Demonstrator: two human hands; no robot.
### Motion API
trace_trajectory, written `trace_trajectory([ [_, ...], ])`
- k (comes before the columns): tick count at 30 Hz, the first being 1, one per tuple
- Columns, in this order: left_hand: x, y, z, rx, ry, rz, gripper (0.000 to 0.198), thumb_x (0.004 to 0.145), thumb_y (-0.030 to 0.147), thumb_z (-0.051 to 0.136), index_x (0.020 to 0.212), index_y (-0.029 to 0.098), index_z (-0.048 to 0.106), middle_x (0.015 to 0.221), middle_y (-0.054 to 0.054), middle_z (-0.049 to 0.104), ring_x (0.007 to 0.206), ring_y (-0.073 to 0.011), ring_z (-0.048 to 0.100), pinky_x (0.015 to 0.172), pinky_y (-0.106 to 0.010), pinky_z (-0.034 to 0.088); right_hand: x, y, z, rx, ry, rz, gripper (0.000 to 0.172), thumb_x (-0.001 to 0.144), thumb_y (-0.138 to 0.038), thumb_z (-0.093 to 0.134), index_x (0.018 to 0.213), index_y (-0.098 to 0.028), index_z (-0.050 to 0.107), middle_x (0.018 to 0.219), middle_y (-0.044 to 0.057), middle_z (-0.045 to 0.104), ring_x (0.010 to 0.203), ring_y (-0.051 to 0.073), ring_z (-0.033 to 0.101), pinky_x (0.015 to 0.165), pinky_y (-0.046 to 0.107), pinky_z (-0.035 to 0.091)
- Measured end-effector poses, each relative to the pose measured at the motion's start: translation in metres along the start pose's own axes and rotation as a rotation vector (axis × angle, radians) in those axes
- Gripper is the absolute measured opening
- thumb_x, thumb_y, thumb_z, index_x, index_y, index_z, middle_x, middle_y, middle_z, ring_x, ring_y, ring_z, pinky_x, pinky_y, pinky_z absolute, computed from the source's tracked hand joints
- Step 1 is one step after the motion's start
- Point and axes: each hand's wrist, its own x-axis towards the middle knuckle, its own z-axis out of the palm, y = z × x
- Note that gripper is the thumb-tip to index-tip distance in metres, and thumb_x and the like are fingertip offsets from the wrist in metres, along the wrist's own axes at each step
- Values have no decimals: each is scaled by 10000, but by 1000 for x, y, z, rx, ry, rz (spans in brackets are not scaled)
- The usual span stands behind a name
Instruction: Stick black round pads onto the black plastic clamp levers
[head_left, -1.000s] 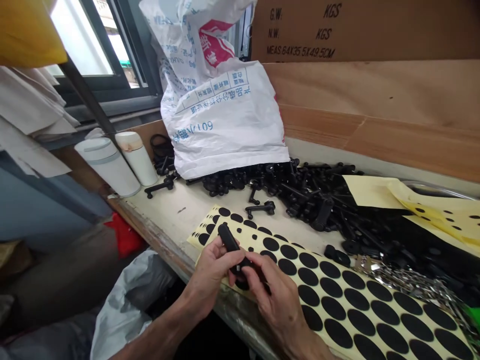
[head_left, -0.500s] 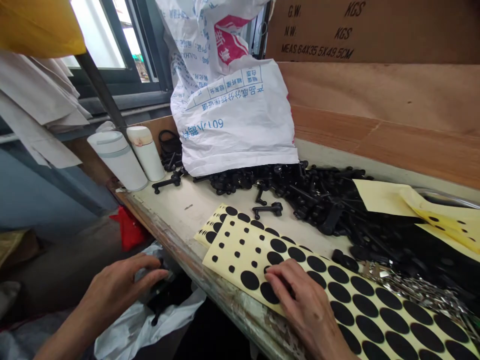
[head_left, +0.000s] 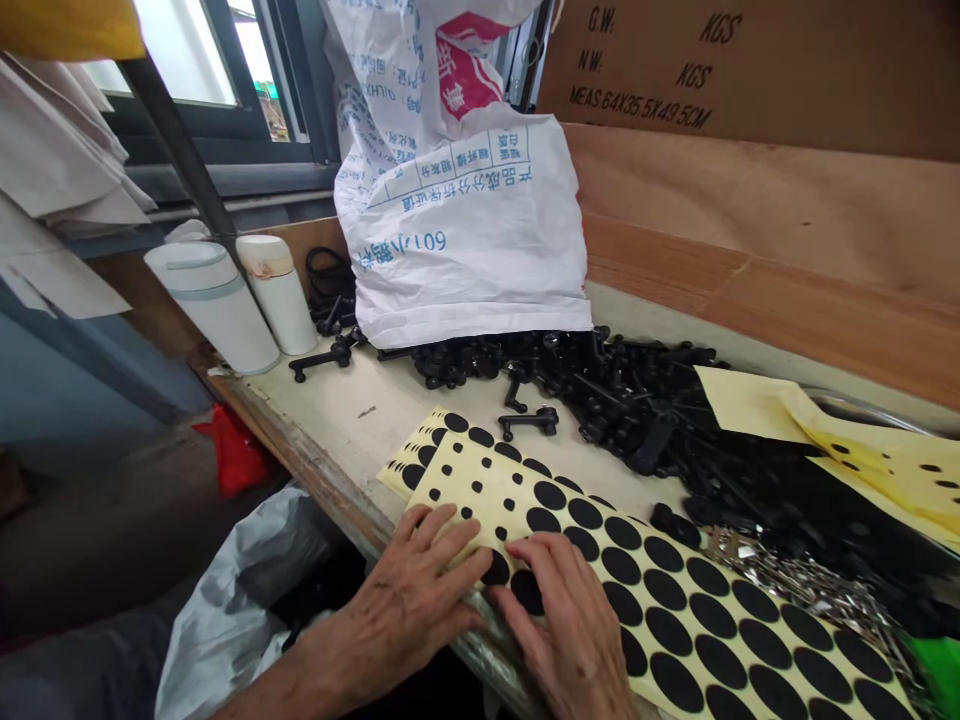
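Note:
My left hand (head_left: pixel 405 600) and my right hand (head_left: pixel 559 625) both lie flat on a cream backing sheet (head_left: pixel 450 490) printed with rows of round black rubber pads, at the near edge of the bench. My left fingers spread over the small dots. My right fingertips rest on and beside a large pad (head_left: pixel 527 592). Neither hand visibly holds anything. A second sheet lies beneath this one at its far left corner. Just beyond the sheet sits a loose black T-shaped part (head_left: pixel 529 423).
Black plastic parts (head_left: pixel 637 400) heap along the bench behind a white woven sack (head_left: pixel 457 230). Silvery metal pieces (head_left: pixel 802 580) lie at right, beside used yellow sheets (head_left: pixel 877 450). Two white bottles (head_left: pixel 214 305) stand at left. A white plastic bag (head_left: pixel 225 600) hangs below the bench edge.
My left hand has come back from over the white plastic bag onto the sheet. The black part held a second ago no longer shows in either hand.

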Motion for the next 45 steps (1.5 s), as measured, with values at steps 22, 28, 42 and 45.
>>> trace_trajectory([
  [22, 31, -6, 18, 133, 205, -166, 341, 879, 265, 578, 1215, 215, 544, 1281, -103, 584, 1210, -333, 464, 998, -527, 308, 26, 40, -26, 5, -90, -217, 369, 912, -206, 512, 1281, -224, 504, 1217, 93, 595, 1132, 217, 580, 940, 390, 519],
  [28, 40, -32, 1, 118, 198, -80, 347, 872, 50, 441, 1108, 222, 627, 1245, -85, 606, 1209, -305, 453, 1012, -504, 298, 30, 30, -12, -60, 20, -333, 232, 907, -183, 529, 1130, -178, 590, 1065, 106, 650, 1022, 246, 615, 877, 445, 532],
  [42, 18, -81, -16, -161, 139, -188, 811, 723, 529, 711, 1398, 230, 374, 1349, -152, 434, 1259, -328, 384, 1003, -473, 417, 26, 31, -11, 78, -116, -286, 256, 896, -231, 573, 1152, -216, 569, 1166, 91, 573, 1137, 246, 535, 958, 435, 482],
  [45, 11, -60, -17, -97, 192, -143, 703, 722, 416, 756, 1333, 263, 444, 1386, -139, 388, 1295, -342, 331, 1017, -487, 389, 24, 23, -8, 119, -76, -204, 198, 905, -251, 560, 1100, -222, 572, 1116, 88, 568, 1074, 240, 551, 878, 399, 511],
])
